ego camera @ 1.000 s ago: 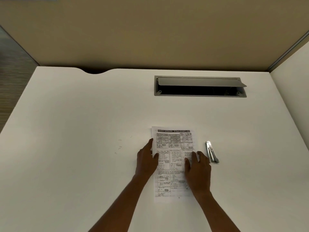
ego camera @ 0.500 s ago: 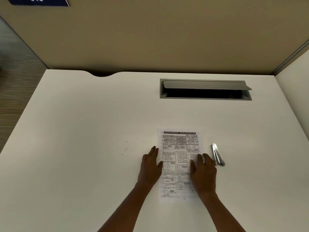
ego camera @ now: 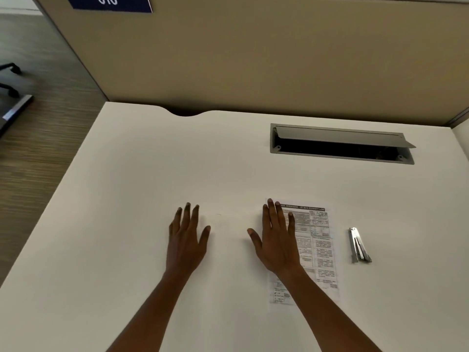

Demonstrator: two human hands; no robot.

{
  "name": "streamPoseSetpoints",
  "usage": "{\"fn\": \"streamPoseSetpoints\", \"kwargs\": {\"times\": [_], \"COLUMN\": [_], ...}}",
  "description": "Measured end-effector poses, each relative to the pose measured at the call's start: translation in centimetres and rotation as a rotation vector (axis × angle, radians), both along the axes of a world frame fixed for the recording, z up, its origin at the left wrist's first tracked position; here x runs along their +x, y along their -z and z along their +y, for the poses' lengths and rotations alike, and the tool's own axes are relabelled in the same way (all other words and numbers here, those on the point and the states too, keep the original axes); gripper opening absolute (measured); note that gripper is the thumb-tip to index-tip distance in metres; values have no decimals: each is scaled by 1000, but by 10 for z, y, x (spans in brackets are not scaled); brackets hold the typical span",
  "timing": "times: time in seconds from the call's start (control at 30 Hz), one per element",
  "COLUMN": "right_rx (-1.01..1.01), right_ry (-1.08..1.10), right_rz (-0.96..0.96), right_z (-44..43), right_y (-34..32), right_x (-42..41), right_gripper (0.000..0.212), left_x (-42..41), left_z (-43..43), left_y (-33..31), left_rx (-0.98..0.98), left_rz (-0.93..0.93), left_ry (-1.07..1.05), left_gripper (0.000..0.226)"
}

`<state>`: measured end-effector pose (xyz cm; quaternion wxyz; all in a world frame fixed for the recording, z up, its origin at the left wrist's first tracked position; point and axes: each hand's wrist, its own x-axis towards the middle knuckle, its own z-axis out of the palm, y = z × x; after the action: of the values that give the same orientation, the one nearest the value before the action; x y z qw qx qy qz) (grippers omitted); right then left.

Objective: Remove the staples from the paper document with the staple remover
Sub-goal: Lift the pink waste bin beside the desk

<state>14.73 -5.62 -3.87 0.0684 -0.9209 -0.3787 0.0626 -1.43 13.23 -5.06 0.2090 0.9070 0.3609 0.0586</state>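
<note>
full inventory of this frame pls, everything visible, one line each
desk: 1, white, fills most of the view
paper: 1, white with black print, flat on desk, right of centre
staple remover: 1, silver, on desk right of paper, apart from it
cable hatch: 1, grey, lid raised, far side of desk
partition: 1, beige, behind desk
sign: 1, blue with white digits, top left
floor: wood-tone, left
chair base: 1, black, far left, cut off
left hand: 1, flat on bare desk, left of paper
right hand: 1, flat over paper's left edge
</note>
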Motion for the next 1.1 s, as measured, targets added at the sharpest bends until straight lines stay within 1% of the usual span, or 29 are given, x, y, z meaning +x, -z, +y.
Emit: {"fn": "streamPoseSetpoints", "kwargs": {"times": [0.13,0.23,0.47,0.67,0.8,0.97,1.03,1.1], "right_rx": [-89,-113,-146,-148,-149,-135,-113,-85], "right_ry": [-26,-28,-33,-41,-143,-350,-372,-327], "right_rz": [17,17,56,-13,-17,4,6,-3], "right_z": [20,27,33,45,68,87,89,88], "right_y": [11,17,38,47,44,46,46,44], "right_x": [-5,-7,-13,-6,-2,-32,-43,-48], "right_gripper": [83,85,87,88,87,89,89,88], "left_x": [-30,-45,-55,-57,-56,-57,-57,-58], "left_z": [31,41,59,58,59,60,61,61], "left_y": [17,26,41,45,46,45,45,45], "left_rx": [56,82,67,101,102,105,106,103], "left_rz": [133,185,219,228,226,232,238,244], "left_ry": [-1,2,40,30,33,38,42,45], "left_gripper": [73,73,72,66,65,65,65,65]}}
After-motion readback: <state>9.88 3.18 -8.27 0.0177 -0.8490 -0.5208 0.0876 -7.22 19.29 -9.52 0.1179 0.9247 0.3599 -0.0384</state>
